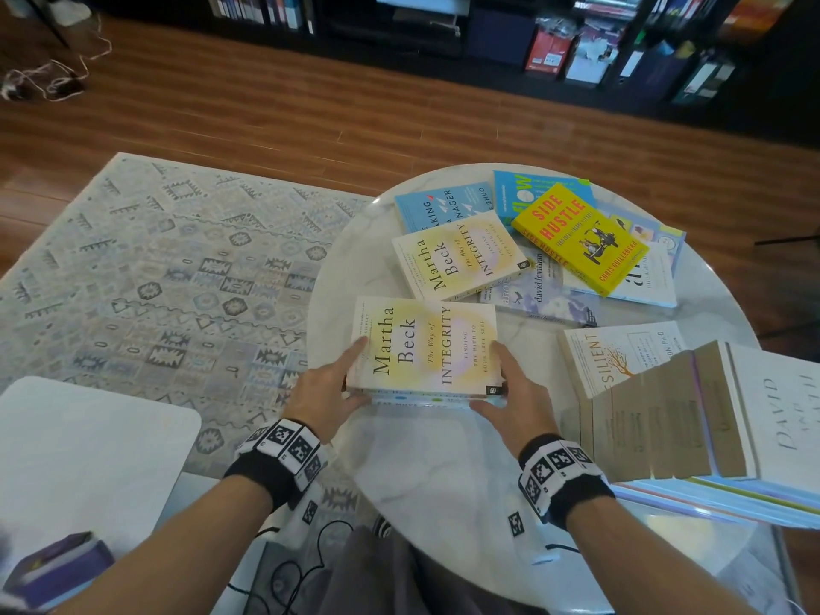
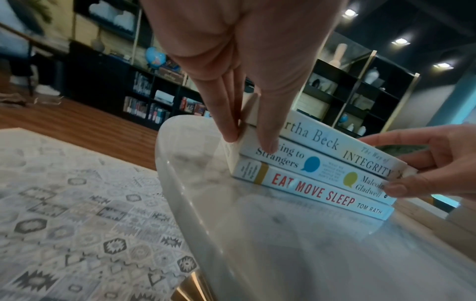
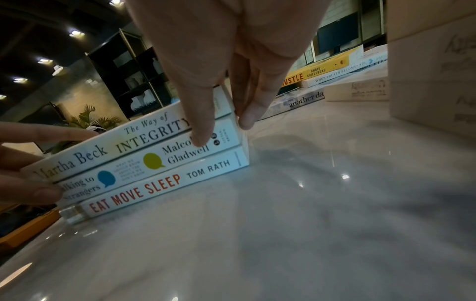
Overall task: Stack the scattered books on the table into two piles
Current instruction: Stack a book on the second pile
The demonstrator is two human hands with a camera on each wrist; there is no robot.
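A pile of three books lies near the front of the round marble table [image 1: 355, 268]. The Way of Integrity [image 1: 426, 344] [image 2: 335, 146] [image 3: 144, 136] is on top. Talking to Strangers [image 2: 322, 169] [image 3: 154, 163] is in the middle and Eat Move Sleep [image 2: 309, 191] [image 3: 159, 185] is at the bottom. My left hand [image 1: 341, 379] [image 2: 249, 140] presses straight fingers on the pile's left end, thumb on the spines. My right hand [image 1: 506, 383] [image 3: 225, 130] does the same at the right end. Behind lie a second Integrity copy [image 1: 457, 259], yellow Side Hustle [image 1: 581, 237] and several others.
A tall pile of books topped by a white David book [image 1: 776, 406] stands at the table's right, with a Resilient book [image 1: 616, 352] beside it. A patterned rug [image 1: 155, 268] and wood floor lie left. A white side table [image 1: 88, 446] with a purple box [image 1: 57, 565] is near left.
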